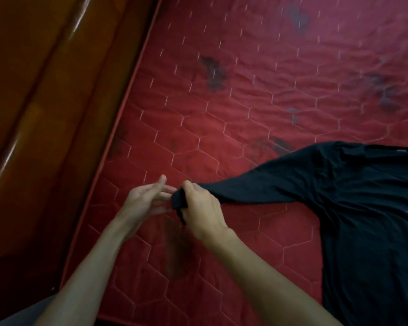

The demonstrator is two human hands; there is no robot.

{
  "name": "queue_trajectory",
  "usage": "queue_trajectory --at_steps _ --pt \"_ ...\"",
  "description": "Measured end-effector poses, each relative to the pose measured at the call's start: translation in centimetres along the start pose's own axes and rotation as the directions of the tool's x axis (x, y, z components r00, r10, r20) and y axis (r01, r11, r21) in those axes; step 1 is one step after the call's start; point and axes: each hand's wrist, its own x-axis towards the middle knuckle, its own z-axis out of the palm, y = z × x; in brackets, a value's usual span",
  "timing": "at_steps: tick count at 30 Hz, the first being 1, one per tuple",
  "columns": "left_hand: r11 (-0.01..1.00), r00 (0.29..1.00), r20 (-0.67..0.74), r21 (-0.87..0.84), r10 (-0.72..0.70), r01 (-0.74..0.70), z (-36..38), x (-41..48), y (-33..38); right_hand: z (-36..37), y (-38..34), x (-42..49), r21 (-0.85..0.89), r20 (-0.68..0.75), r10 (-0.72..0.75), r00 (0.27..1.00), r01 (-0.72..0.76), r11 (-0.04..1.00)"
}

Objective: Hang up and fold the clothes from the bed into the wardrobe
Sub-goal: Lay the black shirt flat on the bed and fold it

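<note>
Gripping black shirt (353,243) sleeve end, right hand (204,214); pale print (366,214) illegible.

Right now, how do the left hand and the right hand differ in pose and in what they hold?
The left hand has straight fingers and holds nothing; the right hand curls its fingers round the sleeve end of the black shirt. The left hand shows its palm; the right hand shows its back. Both hover over the red mattress, close together.
</note>
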Motion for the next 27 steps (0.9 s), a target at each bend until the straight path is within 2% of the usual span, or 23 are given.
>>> queue_trajectory --at_steps 3,5,7,9,10,12,13,15,18,19,21,24,25,27 --pt "0.999 0.995 -0.104 -0.05 -0.014 0.009 3.3 1.7 -0.3 -2.6 3.9 -0.5 0.178 -0.073 0.062 0.995 -0.048 0.983" --pt "0.996 0.992 -0.085 -0.013 -0.095 0.094 6.9 2.7 -1.2 -5.0 7.1 -1.4 0.339 -0.142 0.118 0.983 -0.064 0.938" --pt "0.964 0.964 0.028 -0.025 -0.265 0.266 11.5 3.2 -2.4 -8.2 10.1 -2.7 0.464 -0.209 0.179 0.961 -0.064 0.884" --pt "0.888 0.882 0.19 -0.081 -0.432 0.453 16.7 3.2 -3.3 -12.0 12.9 -4.7 0.603 -0.255 0.255 0.933 -0.053 0.796" --pt "0.844 0.836 0.27 -0.123 -0.477 0.522 19.5 3.3 -3.7 -14.2 14.2 -6.1 0.676 -0.252 0.286 0.924 -0.044 0.736" --pt "0.754 0.786 0.396 -0.277 -0.475 0.596 25.3 3.5 -4.1 -19.1 17.3 -9.8 0.792 -0.227 0.306 0.924 -0.008 0.61" --pt "0.703 0.787 0.427 -0.377 -0.446 0.603 28.1 3.6 -4.0 -21.5 19.1 -11.8 0.835 -0.211 0.311 0.927 0.005 0.55" --pt "0.602 0.84 0.399 -0.586 -0.368 0.542 33.2 4.1 -3.7 -25.9 23.5 -15.7 0.904 -0.21 0.374 0.904 0.034 0.425" --pt "0.48 0.922 0.216 -0.802 -0.321 0.355 38.9 4.9 -2.6 -30.9 31.9 -20.0 0.979 -0.185 0.611 0.77 0.089 0.185" --pt "0.467 0.934 0.153 -0.832 -0.323 0.299 40.3 5.0 -2.2 -32.2 34.8 -20.9 0.984 -0.167 0.674 0.72 0.078 0.161" --pt "0.46 0.943 0.066 -0.86 -0.326 0.22 42.7 5.2 -1.6 -33.9 40.8 -21.8 0.967 -0.185 0.746 0.64 -0.015 0.253" --pt "0.471 0.947 -0.002 -0.868 -0.322 0.158 45.5 5.3 -1.6 -34.4 49.4 -21.4 0.846 -0.259 0.792 0.553 -0.265 0.462" --pt "0.49 0.947 -0.025 -0.86 -0.321 0.144 46.3 5.3 -1.8 -34.1 52.1 -21.1 0.78 -0.275 0.787 0.552 -0.352 0.518" --pt "0.552 0.942 -0.068 -0.823 -0.33 0.134 47.6 5.4 -2.6 -33.3 55.9 -20.6 0.624 -0.29 0.721 0.629 -0.447 0.641"
